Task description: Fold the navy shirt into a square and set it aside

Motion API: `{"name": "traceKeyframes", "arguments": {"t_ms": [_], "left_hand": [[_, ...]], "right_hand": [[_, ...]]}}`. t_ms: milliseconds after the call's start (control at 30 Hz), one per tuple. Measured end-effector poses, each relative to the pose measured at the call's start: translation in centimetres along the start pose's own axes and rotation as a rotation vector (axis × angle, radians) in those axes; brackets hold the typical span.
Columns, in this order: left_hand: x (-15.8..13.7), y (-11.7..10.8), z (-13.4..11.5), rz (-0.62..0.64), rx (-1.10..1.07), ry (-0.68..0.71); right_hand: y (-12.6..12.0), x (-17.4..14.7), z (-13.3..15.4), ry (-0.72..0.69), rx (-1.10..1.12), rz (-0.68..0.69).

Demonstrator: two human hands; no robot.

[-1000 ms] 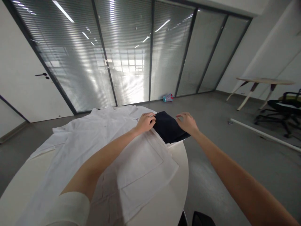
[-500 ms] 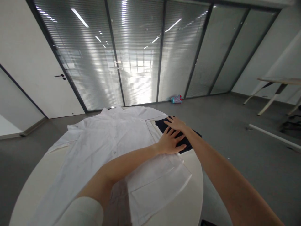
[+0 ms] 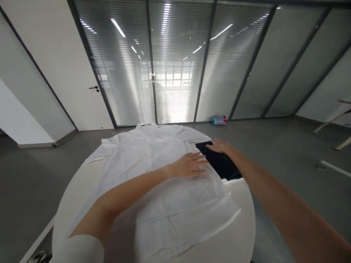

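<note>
A white button-front garment [image 3: 156, 151] with collar and sleeves lies spread over a round white table [image 3: 242, 204]. My left hand [image 3: 189, 165] rests on its right side, fingers stretched apart and holding nothing; the fingertips come close to a dark folded cloth [image 3: 223, 164]. That cloth lies at the table's right edge, beside the white garment. At its far edge is my right hand [image 3: 219, 146], thumb on top and the other fingers closed over the edge, partly hidden.
A glass partition with blinds [image 3: 175, 73] stands beyond the table, and a white door [image 3: 85, 98] is at the left. On the floor by the glass lies a blue and red basket-like object [image 3: 219, 120]. Table legs [image 3: 329, 122] show at the far right.
My left hand has slid left off the dark cloth onto the white garment. My right hand stays at the cloth's far edge, its spread fingers now drawn together. The view has turned left.
</note>
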State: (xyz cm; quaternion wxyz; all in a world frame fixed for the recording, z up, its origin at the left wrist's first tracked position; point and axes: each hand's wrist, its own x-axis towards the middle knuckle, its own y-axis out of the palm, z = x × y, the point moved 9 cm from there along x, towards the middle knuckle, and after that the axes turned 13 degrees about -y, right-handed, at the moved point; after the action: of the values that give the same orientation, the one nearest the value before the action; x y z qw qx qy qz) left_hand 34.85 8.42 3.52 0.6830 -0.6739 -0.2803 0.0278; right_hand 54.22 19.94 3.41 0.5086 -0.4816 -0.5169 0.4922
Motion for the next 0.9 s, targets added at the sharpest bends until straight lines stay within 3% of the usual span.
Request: {"name": "traceKeyframes", "arguments": {"t_ms": [100,200,300,367,467,600,733,900], "left_hand": [[-4.7,-2.2,8.0,0.033,0.037,-0.228],[-9.7,-4.3,17.6,0.017,0.122,-0.554],[-15.1,-6.3,25.5,-0.040,0.211,-0.896],[-18.7,-7.1,28.8,-0.058,0.250,-1.070],[-23.4,-7.2,31.4,-0.013,0.276,-1.241],[-27.6,-6.4,32.5,0.089,0.261,-1.322],[-29.3,-6.1,32.5,0.111,0.257,-1.351],[-29.4,-6.6,31.6,0.057,0.282,-1.337]], "right_hand": [[-2.1,1.6,4.0,-0.018,-0.067,-0.070],[-3.4,3.5,10.6,-0.153,-0.025,-0.200],[-1.7,5.2,17.3,-0.293,0.075,-0.170],[0.3,6.1,20.8,-0.345,0.101,-0.125],[3.3,7.0,24.1,-0.398,0.102,-0.080],[6.2,7.6,24.8,-0.410,0.082,-0.046],[7.6,7.8,23.7,-0.373,0.068,-0.013],[7.5,7.6,23.7,-0.381,0.041,-0.062]]}}
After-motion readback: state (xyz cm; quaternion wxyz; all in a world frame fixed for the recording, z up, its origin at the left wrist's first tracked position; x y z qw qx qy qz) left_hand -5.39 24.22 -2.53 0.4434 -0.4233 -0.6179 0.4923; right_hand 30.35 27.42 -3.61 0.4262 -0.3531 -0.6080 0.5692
